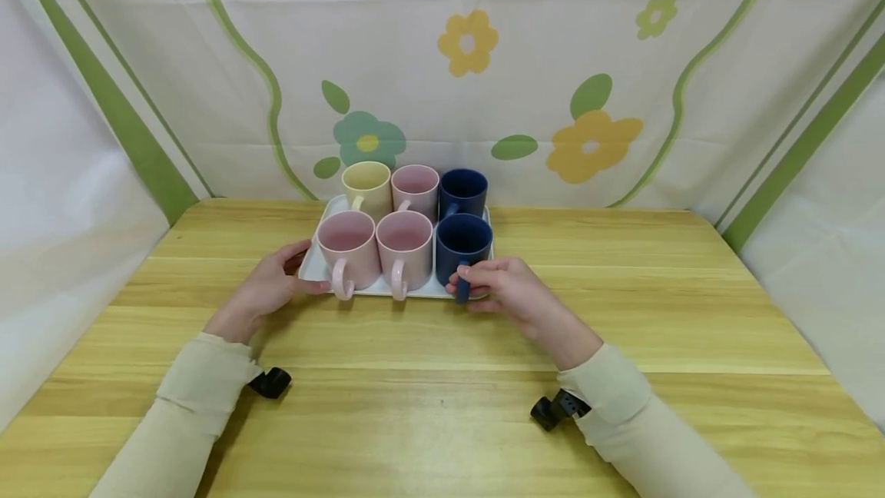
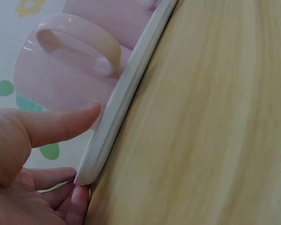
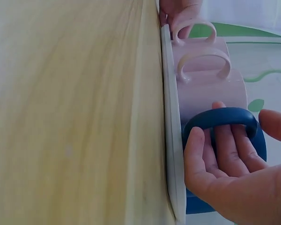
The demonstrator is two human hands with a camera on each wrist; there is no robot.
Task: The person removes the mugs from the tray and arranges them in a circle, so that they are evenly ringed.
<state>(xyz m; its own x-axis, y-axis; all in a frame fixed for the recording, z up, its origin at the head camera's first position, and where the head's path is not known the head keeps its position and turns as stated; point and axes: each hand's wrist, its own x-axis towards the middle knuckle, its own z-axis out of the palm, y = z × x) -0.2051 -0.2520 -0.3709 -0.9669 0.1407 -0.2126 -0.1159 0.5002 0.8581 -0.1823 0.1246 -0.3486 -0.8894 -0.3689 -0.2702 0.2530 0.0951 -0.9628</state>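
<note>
A white rectangular tray (image 1: 314,263) lies on the table with several mugs upright on it in two rows. In the front row are two pink mugs (image 1: 361,261) and a navy mug (image 1: 448,258), handles toward me. My left hand (image 1: 270,283) grips the tray's near left corner, thumb above the rim and fingertips at the corner's underside, as the left wrist view shows. At the front navy mug is my right hand (image 1: 518,294). Some of its fingers pass through the handle (image 3: 220,116); in the right wrist view the thumb stands off from the handle.
Behind them stand a yellow mug (image 1: 373,198), another pink mug (image 1: 418,194) and a second navy mug (image 1: 470,194). The wooden table (image 1: 415,406) ends at a white curtain (image 1: 415,75) printed with flowers, close behind the tray. White cloth hangs at both sides.
</note>
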